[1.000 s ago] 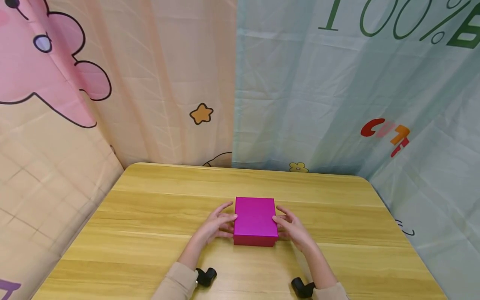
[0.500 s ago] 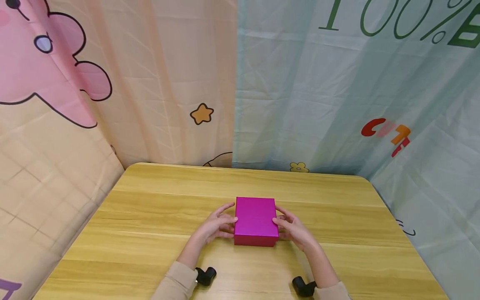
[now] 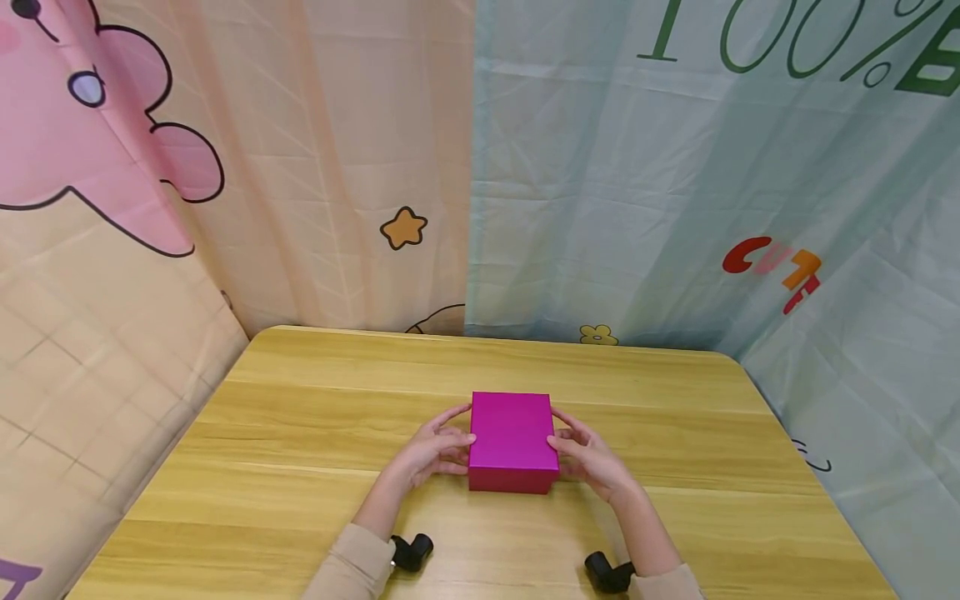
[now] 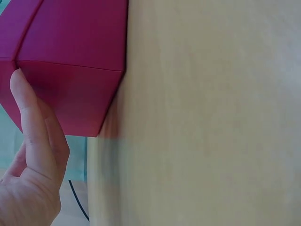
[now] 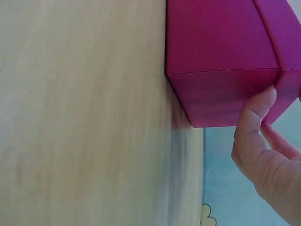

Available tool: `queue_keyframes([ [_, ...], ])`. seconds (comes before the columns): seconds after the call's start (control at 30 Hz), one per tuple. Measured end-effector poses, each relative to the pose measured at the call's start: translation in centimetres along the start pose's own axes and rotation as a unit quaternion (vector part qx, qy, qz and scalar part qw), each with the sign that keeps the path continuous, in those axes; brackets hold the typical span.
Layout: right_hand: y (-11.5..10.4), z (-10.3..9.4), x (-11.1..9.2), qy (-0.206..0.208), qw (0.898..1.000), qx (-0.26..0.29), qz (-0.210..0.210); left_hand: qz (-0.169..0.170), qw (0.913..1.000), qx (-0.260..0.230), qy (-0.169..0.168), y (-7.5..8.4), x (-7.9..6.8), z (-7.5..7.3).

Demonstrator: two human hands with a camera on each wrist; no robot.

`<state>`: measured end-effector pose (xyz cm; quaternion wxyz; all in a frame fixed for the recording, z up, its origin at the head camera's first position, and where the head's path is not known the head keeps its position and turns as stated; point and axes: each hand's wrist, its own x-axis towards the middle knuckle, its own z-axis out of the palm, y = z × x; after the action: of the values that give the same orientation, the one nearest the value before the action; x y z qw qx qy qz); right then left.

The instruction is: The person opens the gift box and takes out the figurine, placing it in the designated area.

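A magenta lidded box (image 3: 512, 481) sits on the wooden table in front of me. In both wrist views a seam parts its lid (image 5: 286, 40) from the taller lower part. My left hand (image 3: 429, 452) holds the left side, its thumb tip right at the lid's seam in the left wrist view. On the opposite side my right hand (image 3: 591, 460) mirrors it, thumb bent against the lid's lower edge and fingers spread along the far part. The lid's top faces up and hides whatever is inside. Some fingertips are hidden behind the box's sides.
The wooden table (image 3: 300, 442) spreads around the box to rounded far corners. Behind it hang a peach curtain (image 3: 330, 167) and a blue curtain (image 3: 600, 167). Black wrist cameras (image 3: 412, 552) jut inward from both wrists near the front.
The fingers of both hands have closed in on the box's sides. Its top surface has risen very slightly, and the front face shows a little taller.
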<state>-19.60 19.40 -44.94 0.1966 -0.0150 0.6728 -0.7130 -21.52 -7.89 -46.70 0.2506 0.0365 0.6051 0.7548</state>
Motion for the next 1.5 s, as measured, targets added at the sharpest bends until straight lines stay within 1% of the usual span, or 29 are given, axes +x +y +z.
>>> queue_keyframes([
  [0.27,-1.2,0.1,-0.7,0.011,1.000,0.000,-0.021,0.024,0.9995,0.017,-0.006,1.3,-0.4,0.5],
  [0.43,-1.9,-0.2,-1.3,0.017,0.999,0.001,-0.030,0.038,0.9990,0.017,-0.015,2.1,-0.8,1.3],
  [0.63,-2.6,-1.1,-2.2,0.023,0.999,0.002,-0.039,0.048,0.9986,0.009,-0.019,2.7,-1.0,2.6],
  [0.8,-3.0,-2.0,-3.0,0.015,0.999,0.004,-0.047,0.057,0.9980,0.007,-0.027,2.8,-0.8,3.8],
  [0.9,-3.2,-2.7,-3.5,0.012,0.999,0.003,-0.053,0.066,0.9973,0.019,-0.026,2.8,-0.8,4.7],
  [1.03,-3.2,-3.7,-4.1,0.008,0.998,0.002,-0.068,0.078,0.9956,0.051,-0.013,2.8,-0.6,6.0],
  [1.1,-3.2,-4.2,-4.4,0.005,0.997,0.002,-0.081,0.079,0.9952,0.057,-0.006,2.8,-0.5,6.6],
  [1.17,-3.2,-4.7,-4.7,0.002,0.996,0.005,-0.094,0.078,0.9955,0.054,-0.006,2.7,-0.4,7.2],
  [1.3,-3.1,-5.5,-5.4,0.006,0.993,0.009,-0.117,0.072,0.9970,0.024,-0.012,2.6,-0.1,8.4],
  [1.5,-3.0,-6.3,-6.3,0.048,0.989,-0.006,-0.142,0.097,0.9952,-0.001,-0.017,2.5,0.4,10.2],
])
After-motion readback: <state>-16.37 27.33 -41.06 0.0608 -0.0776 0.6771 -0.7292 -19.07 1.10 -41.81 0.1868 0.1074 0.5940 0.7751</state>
